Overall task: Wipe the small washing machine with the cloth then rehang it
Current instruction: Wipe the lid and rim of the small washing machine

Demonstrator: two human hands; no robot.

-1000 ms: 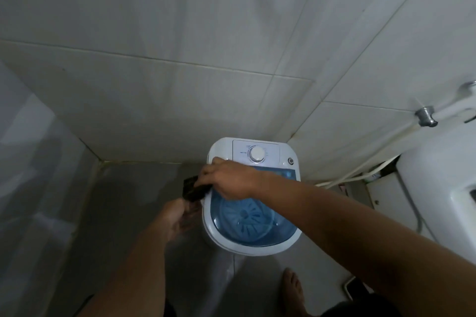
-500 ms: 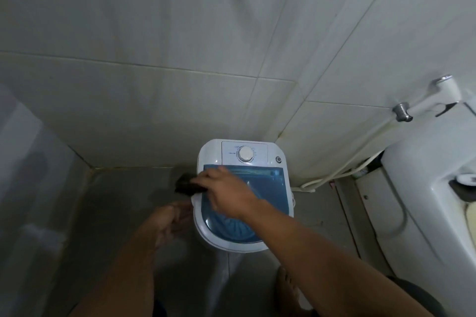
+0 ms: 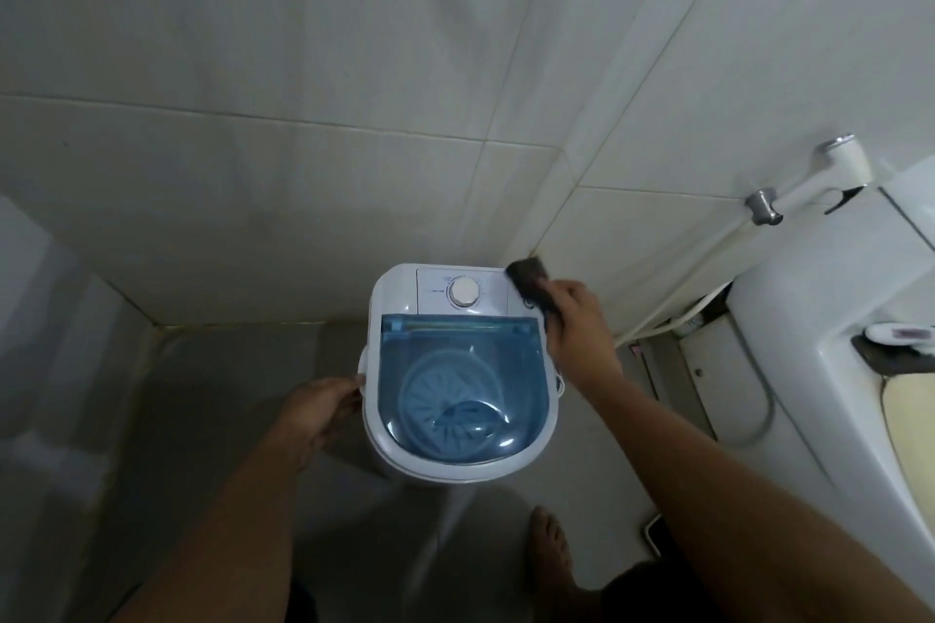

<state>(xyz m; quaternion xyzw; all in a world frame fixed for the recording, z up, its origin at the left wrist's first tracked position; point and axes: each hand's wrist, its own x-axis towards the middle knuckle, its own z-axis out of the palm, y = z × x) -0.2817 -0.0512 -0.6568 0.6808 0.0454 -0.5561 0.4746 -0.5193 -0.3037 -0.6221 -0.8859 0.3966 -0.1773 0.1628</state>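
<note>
Wiping washing machine top right corner, right hand fingers pinching dark cloth; steadying at centre left, left hand fingers loosely spread; pressing flat, sweeping evenly advised.

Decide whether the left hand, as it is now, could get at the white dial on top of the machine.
Probably yes. The left hand rests at the machine's left side, and nothing lies between it and the dial; the right hand and cloth work the far right corner.

Glossy white plastic washing machine, translucent blue lid, dark cloth.
</note>
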